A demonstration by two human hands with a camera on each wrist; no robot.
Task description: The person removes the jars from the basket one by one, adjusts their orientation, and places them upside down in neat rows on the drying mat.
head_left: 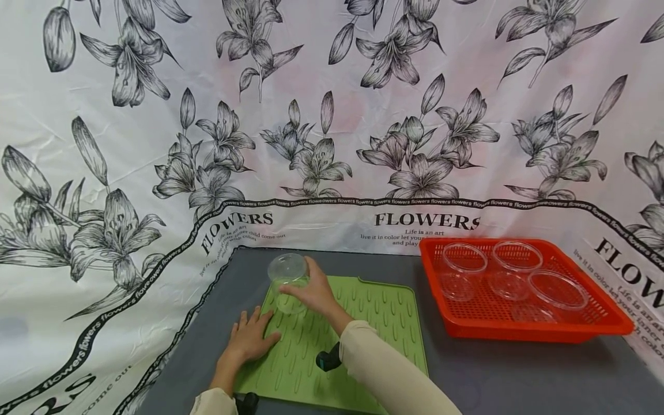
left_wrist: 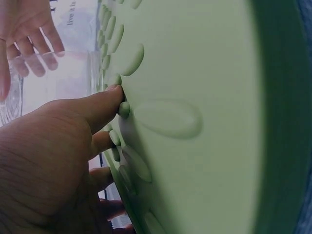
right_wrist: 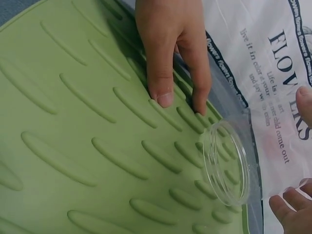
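My right hand (head_left: 313,291) grips a clear plastic cup (head_left: 291,305) from its right side, fingers around the wall and thumb toward me. The cup stands upright over the far left part of a green ribbed mat (head_left: 384,323); in the right wrist view its round end (right_wrist: 226,163) is right at the ribs. Lower left, my left hand (head_left: 250,337) rests on the mat's left edge with fingers spread. The left wrist view shows its thumb (left_wrist: 105,102) touching the mat, beside the raised ribs.
To the right, a red perforated basket (head_left: 524,329) holds three clear plastic cups, among them a front right one (head_left: 560,291). Both mat and basket lie on a dark grey table (head_left: 477,374). Behind them hangs a white flower-printed cloth (head_left: 332,225), which also runs along the left side.
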